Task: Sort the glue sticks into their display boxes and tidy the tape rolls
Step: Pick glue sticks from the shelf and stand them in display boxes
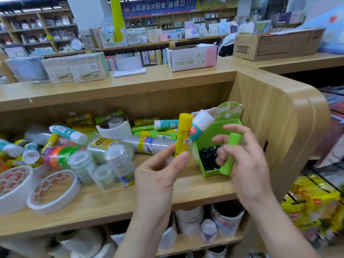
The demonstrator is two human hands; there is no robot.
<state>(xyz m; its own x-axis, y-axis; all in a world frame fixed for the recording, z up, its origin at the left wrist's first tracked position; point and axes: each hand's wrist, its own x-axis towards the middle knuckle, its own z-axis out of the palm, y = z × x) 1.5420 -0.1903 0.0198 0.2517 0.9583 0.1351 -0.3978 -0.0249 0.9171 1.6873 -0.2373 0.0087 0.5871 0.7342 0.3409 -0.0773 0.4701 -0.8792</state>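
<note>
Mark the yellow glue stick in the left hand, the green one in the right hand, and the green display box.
Yellow glue stick (183, 135): head view, on its labelled barrel.
Green glue stick (230, 153): head view, middle of its barrel.
Green display box (216, 131): head view, on its inner back wall.

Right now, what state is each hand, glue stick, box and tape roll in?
left hand, holds the yellow glue stick.
yellow glue stick, capped, upright.
teal glue stick, capped, tilted behind the yellow one; grip unclear.
right hand, grips the green glue stick.
green glue stick, tilted, in front of the box.
green display box, open, partly filled with black-capped sticks.
white tape rolls, lying flat, side by side.
</note>
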